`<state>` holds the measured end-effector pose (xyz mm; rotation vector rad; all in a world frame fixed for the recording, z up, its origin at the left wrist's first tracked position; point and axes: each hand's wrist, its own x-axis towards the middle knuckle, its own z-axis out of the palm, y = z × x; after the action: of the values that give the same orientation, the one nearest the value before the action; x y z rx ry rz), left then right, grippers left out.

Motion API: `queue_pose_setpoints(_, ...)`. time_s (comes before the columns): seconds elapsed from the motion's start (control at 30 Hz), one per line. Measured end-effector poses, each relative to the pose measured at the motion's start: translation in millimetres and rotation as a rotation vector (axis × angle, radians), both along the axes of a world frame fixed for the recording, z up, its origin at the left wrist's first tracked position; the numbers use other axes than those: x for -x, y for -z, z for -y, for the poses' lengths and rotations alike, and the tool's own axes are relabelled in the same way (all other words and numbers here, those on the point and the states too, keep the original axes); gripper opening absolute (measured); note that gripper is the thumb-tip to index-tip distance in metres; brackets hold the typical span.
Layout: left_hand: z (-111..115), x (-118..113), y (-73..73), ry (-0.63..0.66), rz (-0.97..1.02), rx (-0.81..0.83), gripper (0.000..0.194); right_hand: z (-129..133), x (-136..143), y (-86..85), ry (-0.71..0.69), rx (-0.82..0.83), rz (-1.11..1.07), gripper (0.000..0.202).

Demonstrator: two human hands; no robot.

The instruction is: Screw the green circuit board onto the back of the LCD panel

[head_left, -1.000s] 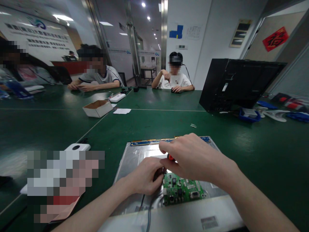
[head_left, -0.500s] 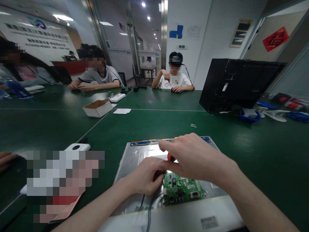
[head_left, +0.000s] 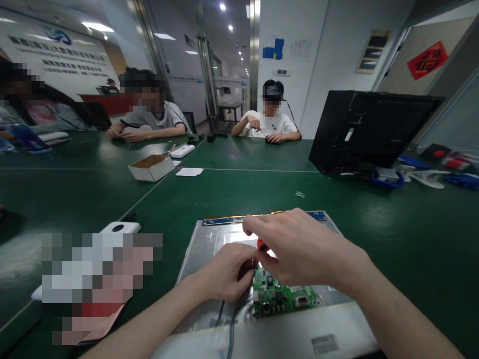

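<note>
My right hand (head_left: pixel 299 244) is closed round the red-and-black handle of a screwdriver (head_left: pixel 262 245), held upright with its shaft hidden. Beneath it lies a green circuit board (head_left: pixel 280 294), mounted on the metal back of a display panel (head_left: pixel 204 249). My left hand (head_left: pixel 232 269) rests on the panel at the board's upper left corner, fingers curled together by the screwdriver's lower end. Whatever its fingertips pinch is hidden. A dark cable (head_left: pixel 231 331) runs from under my left hand toward the near edge. A blue strip board (head_left: pixel 224 221) lines the panel's far edge.
A black monitor (head_left: pixel 370 132) stands at the back right beside a blue tray (head_left: pixel 387 179). An open cardboard box (head_left: pixel 151 169) and white paper (head_left: pixel 189 172) lie farther back. Left of the panel is a white device (head_left: pixel 121 228). Several people sit round the green table (head_left: pixel 239 187).
My right hand has turned slightly, its fingers and the screwdriver handle shifting a little to the left. My left hand stays put. Another person's hand at the far left has drawn back.
</note>
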<state>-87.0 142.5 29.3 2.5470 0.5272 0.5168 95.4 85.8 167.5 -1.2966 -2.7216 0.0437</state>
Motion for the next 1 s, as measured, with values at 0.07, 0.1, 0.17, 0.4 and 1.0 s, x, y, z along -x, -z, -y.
queue_pose_setpoints(0.07,0.1,0.0,0.2,0.004,0.008,-0.003,0.011,-0.6,0.3,0.6,0.009,-0.015,-0.005,0.017)
queue_pose_setpoints(0.1,0.1,-0.1,0.2,0.007,0.011,-0.004,0.011,-1.0,0.5,0.9,0.017,-0.025,-0.003,0.018)
queue_pose_setpoints(0.17,0.0,-0.2,-0.3,0.013,0.01,0.008,0.014,-1.9,1.0,1.1,0.034,-0.038,0.006,0.018)
queue_pose_setpoints(0.4,0.3,-0.4,0.1,0.01,0.002,0.026,0.017,-2.8,2.8,0.5,0.044,-0.058,0.031,0.015)
queue_pose_setpoints(1.0,-0.1,0.0,0.4,0.008,0.022,0.035,0.016,-2.6,1.2,0.8,0.043,-0.03,-0.003,0.019)
